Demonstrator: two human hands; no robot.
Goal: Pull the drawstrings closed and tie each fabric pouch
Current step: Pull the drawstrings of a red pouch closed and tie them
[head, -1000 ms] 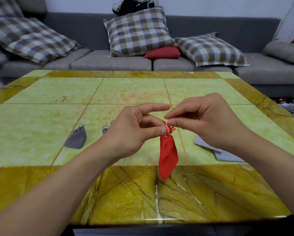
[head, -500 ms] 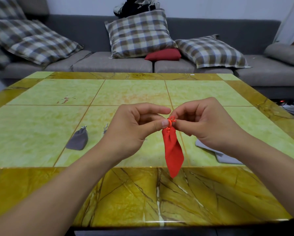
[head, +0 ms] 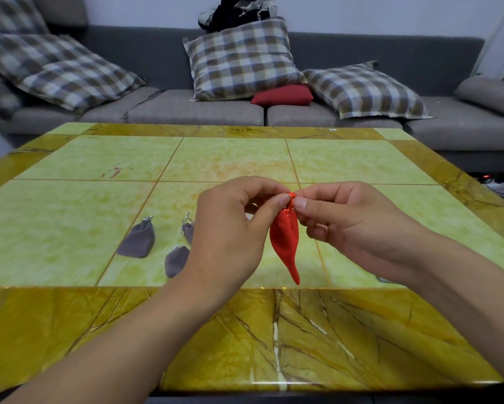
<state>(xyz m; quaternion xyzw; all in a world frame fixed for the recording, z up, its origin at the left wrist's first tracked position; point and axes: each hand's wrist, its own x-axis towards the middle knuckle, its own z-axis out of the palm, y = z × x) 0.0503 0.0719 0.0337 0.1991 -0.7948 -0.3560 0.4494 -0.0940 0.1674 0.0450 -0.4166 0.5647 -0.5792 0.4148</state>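
Observation:
A red fabric pouch (head: 285, 237) hangs above the table's near half, its gathered neck at the top and its tip pointing down. My left hand (head: 233, 225) pinches the red drawstring at the neck from the left. My right hand (head: 347, 223) pinches it from the right, thumb and forefinger close against the other hand's. Three grey pouches lie on the table to the left: one (head: 137, 239) with its silver strings showing, a second (head: 175, 260) nearer me, a third (head: 188, 228) partly hidden behind my left hand.
The green and yellow tiled table (head: 274, 339) fills the view. A sliver of grey fabric (head: 382, 278) peeks out under my right forearm. Beyond the table stands a grey sofa (head: 204, 109) with checked cushions (head: 242, 59) and a red cushion (head: 283, 95).
My hands have drawn closer together at the pouch's neck and the drawstring loop has shrunk. The pouch has swung slightly. More grey pouches show beside my left hand.

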